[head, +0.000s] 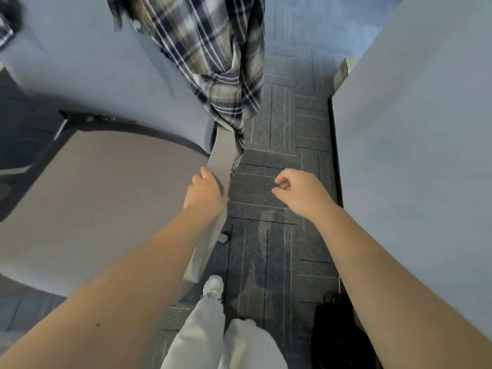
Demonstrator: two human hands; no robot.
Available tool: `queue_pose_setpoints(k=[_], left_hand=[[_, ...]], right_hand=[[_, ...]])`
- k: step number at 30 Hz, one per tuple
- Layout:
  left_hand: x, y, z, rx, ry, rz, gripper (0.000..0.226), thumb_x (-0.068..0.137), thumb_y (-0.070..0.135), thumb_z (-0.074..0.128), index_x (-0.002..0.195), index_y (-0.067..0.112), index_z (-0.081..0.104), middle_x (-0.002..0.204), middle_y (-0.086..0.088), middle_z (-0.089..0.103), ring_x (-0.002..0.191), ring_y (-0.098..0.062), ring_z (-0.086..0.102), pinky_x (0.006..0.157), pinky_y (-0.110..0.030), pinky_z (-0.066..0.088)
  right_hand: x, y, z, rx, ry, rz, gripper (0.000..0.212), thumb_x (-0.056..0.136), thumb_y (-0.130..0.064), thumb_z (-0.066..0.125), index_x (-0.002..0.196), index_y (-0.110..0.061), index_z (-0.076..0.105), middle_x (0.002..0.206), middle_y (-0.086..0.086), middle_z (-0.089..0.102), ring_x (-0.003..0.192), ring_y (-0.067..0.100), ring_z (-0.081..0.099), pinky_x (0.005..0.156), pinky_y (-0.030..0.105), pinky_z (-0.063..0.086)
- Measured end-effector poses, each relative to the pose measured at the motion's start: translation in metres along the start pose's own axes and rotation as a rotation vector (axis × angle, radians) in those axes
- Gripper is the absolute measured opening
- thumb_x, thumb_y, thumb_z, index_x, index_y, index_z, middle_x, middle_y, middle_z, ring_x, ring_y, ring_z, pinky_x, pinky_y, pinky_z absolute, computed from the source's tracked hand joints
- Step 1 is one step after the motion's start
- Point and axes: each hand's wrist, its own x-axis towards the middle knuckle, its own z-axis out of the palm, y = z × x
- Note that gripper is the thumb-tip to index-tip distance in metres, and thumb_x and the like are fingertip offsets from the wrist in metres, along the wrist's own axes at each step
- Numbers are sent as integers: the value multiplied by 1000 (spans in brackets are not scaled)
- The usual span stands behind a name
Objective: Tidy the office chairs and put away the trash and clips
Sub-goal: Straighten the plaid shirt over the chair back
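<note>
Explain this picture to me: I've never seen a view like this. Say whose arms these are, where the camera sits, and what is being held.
The camera is worn on a person's head, looking down, so the two bare arms are the wearer's own. The left hand grips the edge of a grey office chair. A plaid shirt hangs over the chair's back. The right hand hangs over the patterned carpet, fingers loosely curled, holding nothing. Below are the wearer's pale trousers and a white shoe. A grey partition stands on the right.
</note>
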Motion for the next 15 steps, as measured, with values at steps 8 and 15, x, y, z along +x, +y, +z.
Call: queue_pose_setpoints(k=[8, 15], left_hand=[[-26, -16, 13, 29, 47, -97, 48, 88, 17, 55, 128, 3, 32, 122, -21, 47, 107, -40, 51, 77, -42, 44], [-95, -11, 16, 1, 152, -274, 51, 87, 24, 56, 131, 3, 39, 130, -20, 46, 118, -39, 46, 97, -47, 46]], right_hand=[[10, 1, -11, -95, -101, -257, 31, 93, -21, 52, 121, -9, 55, 124, 9, 59, 112, 25, 56, 97, 41, 47], [-27, 22, -47, -162, -112, -386, 28, 93, -20, 51, 118, -7, 56, 122, 10, 60, 110, 27, 57, 95, 43, 48]])
